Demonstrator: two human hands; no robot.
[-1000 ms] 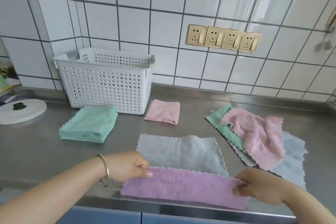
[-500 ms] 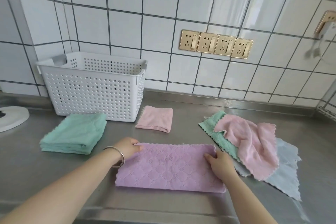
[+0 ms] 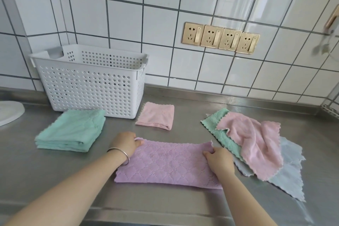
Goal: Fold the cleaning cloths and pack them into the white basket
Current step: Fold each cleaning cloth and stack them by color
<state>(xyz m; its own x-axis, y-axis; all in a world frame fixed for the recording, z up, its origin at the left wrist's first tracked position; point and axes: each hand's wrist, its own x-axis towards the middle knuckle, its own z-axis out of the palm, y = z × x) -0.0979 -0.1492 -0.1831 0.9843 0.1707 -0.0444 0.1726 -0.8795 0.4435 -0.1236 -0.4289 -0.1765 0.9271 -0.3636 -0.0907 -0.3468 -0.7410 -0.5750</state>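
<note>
Left hand (image 3: 126, 143) rests on the far-left corner of the purple cloth (image 3: 165, 164), fingers curled over and pinching the raised edge there; a metal bangle (image 3: 120, 154) sits on the wrist. The forearm is cut off by the lower frame edge. The purple cloth lies as a long folded strip on the steel tabletop (image 3: 27, 170), near its front edge.

Far left, a white round object (image 3: 9, 113) is cut by the frame; what it is cannot be told. The white basket (image 3: 91, 86) stands at the back-left against the tiled wall; its inside is mostly hidden by the near wall. Just in front of it lies a folded green stack (image 3: 71, 130), layer count unclear. A small folded pink cloth (image 3: 156, 115) lies beside the basket's right corner.

Right hand (image 3: 219, 159) grips the far-right corner of the purple cloth, fingers curled, thumb hidden beneath.

Right of it, a loose pile: an unfolded pink cloth (image 3: 255, 141) on top, covering most of a green cloth (image 3: 218, 126) and a grey cloth (image 3: 288, 172).

Four gold wall sockets (image 3: 220, 37) sit above. At the far right edge, a blurred object on the wall cannot be made out.
</note>
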